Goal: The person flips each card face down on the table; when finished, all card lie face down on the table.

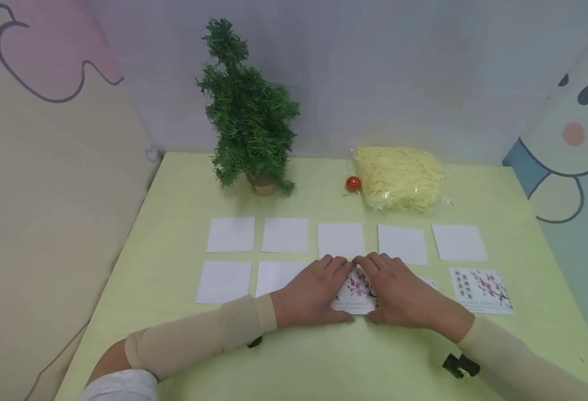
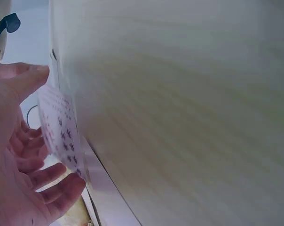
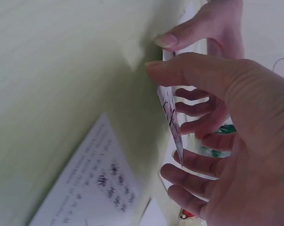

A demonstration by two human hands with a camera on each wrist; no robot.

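A card printed with pink blossoms [image 1: 355,295] is between the two hands, near the middle of the table. My left hand [image 1: 316,289] holds its left side, thumb at the near edge and fingers at the far edge. On the other side my right hand [image 1: 404,289] grips it likewise. In the left wrist view the card [image 2: 61,129] shows dark characters between thumb and fingers. The right wrist view shows the card [image 3: 171,117] almost edge-on, apart from the table. The hands hide parts of it.
White blank cards [image 1: 231,234] lie in two rows. A blossom card [image 1: 481,291] lies at the right; another [image 1: 430,283] is partly hidden by the right hand. Behind stand a small green tree [image 1: 253,122], a red ball [image 1: 353,184] and a bag of yellow shreds [image 1: 399,177].
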